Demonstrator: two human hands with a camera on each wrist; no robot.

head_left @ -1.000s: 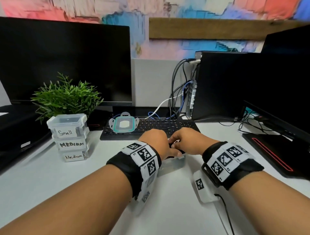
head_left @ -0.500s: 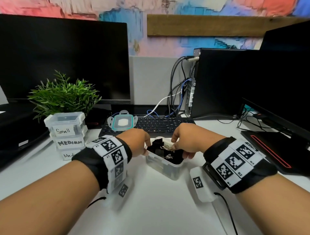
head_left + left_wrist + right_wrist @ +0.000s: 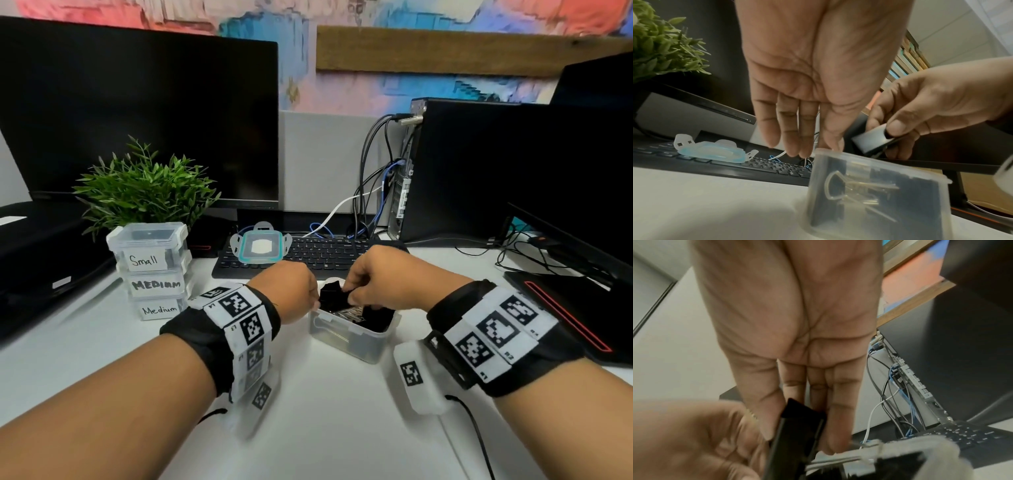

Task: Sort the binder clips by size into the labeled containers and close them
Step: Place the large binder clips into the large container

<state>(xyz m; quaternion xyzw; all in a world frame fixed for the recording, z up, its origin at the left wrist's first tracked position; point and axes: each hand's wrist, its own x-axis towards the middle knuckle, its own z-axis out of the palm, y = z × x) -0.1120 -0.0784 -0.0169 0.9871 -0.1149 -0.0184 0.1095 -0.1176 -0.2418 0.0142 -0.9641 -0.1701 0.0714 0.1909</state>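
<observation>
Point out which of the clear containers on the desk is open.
The container between the hands, holding black binder clips. It has no lid, while the three stacked labeled ones at left are closed.

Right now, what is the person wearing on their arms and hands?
Hands are bare, no sleeves. Left wrist and right wrist each carry a black band with white square-code tags, with a white tagged camera pod under the right wrist and a thin black cable trailing.

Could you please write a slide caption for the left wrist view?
Right hand pinches a black binder clip above the open container; left hand touches its rim.
</observation>
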